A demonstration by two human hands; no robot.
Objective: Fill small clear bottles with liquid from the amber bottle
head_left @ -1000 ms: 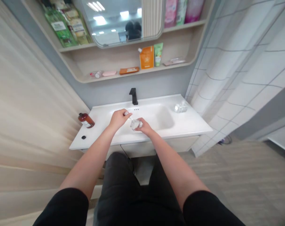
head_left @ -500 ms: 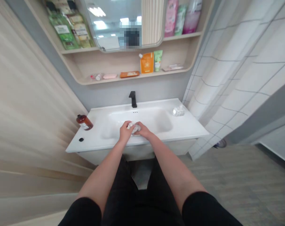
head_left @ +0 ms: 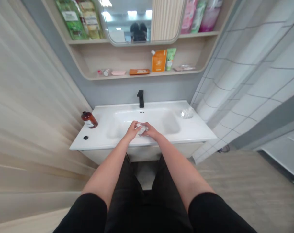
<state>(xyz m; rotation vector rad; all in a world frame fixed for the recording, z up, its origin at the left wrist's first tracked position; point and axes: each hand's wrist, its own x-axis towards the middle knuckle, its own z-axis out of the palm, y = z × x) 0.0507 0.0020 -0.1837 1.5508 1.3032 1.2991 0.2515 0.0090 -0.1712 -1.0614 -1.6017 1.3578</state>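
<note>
Both of my hands meet over the front of the white sink (head_left: 105,139). My right hand (head_left: 152,131) is closed around a small clear glass object (head_left: 142,129), seemingly a little bottle or jar. My left hand (head_left: 132,130) pinches the top of the same object with its fingers pressed together. What exactly the left fingers hold, perhaps a cap, is too small to make out.
A black faucet (head_left: 140,98) stands at the back of the basin. A brown bottle (head_left: 89,119) and a small black cap (head_left: 85,138) sit at the sink's left, a clear glass item (head_left: 187,112) at its right. Shelves above carry tubes and packets. Tiled wall on the right.
My left hand came back from near the faucet and joined my right hand on the clear object. Both hands drew slightly toward the sink's front edge.
</note>
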